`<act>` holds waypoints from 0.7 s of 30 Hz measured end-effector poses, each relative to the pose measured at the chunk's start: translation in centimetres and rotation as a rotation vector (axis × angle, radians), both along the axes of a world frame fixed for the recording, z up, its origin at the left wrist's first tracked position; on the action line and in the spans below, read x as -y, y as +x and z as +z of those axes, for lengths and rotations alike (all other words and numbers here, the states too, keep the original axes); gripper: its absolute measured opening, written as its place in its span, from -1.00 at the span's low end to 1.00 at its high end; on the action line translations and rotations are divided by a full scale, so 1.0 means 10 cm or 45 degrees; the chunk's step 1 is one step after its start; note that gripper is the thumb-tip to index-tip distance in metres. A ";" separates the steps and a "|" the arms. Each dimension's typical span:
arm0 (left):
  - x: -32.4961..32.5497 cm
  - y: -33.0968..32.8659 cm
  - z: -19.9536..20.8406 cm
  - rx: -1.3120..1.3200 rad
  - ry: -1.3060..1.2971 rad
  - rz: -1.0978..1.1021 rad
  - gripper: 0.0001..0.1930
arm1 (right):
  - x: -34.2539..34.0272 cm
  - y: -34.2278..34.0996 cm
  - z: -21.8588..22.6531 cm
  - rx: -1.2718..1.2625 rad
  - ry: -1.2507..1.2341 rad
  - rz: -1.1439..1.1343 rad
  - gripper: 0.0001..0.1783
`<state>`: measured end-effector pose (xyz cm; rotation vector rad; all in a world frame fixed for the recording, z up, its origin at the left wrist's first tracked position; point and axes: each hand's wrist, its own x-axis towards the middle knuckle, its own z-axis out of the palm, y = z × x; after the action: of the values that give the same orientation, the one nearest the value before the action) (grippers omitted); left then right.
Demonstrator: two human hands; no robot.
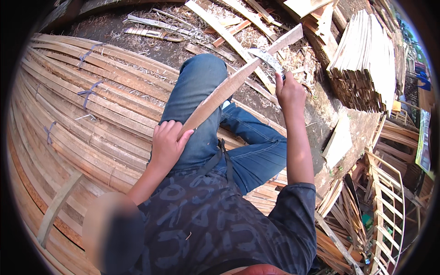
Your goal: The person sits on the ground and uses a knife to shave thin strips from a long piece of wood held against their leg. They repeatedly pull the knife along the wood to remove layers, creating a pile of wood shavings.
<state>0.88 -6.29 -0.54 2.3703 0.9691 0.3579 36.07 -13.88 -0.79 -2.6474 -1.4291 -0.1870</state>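
Observation:
A long, rough wooden slat (223, 91) slants up and to the right from my left thigh, its far end in the air over the ground. My left hand (167, 143) is closed around its near end, thumb along the edge, resting on my jeans. In my right hand (292, 95) is the dark handle of a knife with a curved metal blade (271, 61). That blade crosses the slat near its far end; whether it bites into the wood I cannot tell.
Long wooden strips (114, 119) tied in bundles lie under and left of me. Offcuts (224, 34) and shavings litter the ground ahead. A stack of thin boards (362, 59) stands at far right, with a ladder-like wooden frame (379, 206) nearer.

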 end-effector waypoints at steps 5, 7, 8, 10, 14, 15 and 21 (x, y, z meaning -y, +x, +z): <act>0.00 -0.03 -0.02 -0.005 -0.013 0.006 -0.70 | 0.36 1.00 0.17 -0.096 -0.072 -0.686 -0.37; -0.02 -0.03 -0.07 0.022 -0.014 0.030 -0.71 | 0.70 1.24 0.15 -0.139 -0.047 -0.786 -0.34; -0.04 -0.03 -0.08 0.023 -0.006 0.033 -0.71 | 0.81 1.27 0.10 -0.176 -0.006 -0.778 -0.34; -0.01 -0.03 -0.08 0.005 0.000 0.050 -0.70 | 0.94 1.02 -0.01 -0.284 0.083 -0.706 -0.34; 0.01 -0.02 -0.06 -0.004 -0.024 0.035 -0.70 | 0.70 0.07 -0.09 -0.571 0.115 -0.508 -0.36; 0.02 -0.01 -0.05 -0.017 -0.026 0.027 -0.70 | 0.57 -0.19 -0.03 -0.588 0.126 -0.390 -0.38; 0.02 0.02 -0.05 -0.041 -0.007 0.017 -0.70 | -0.04 -0.77 0.27 -0.380 0.028 0.035 -0.37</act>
<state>1.11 -6.48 -1.06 2.3728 0.9998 0.3228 28.37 -13.51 1.93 -2.5047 -1.3540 0.1863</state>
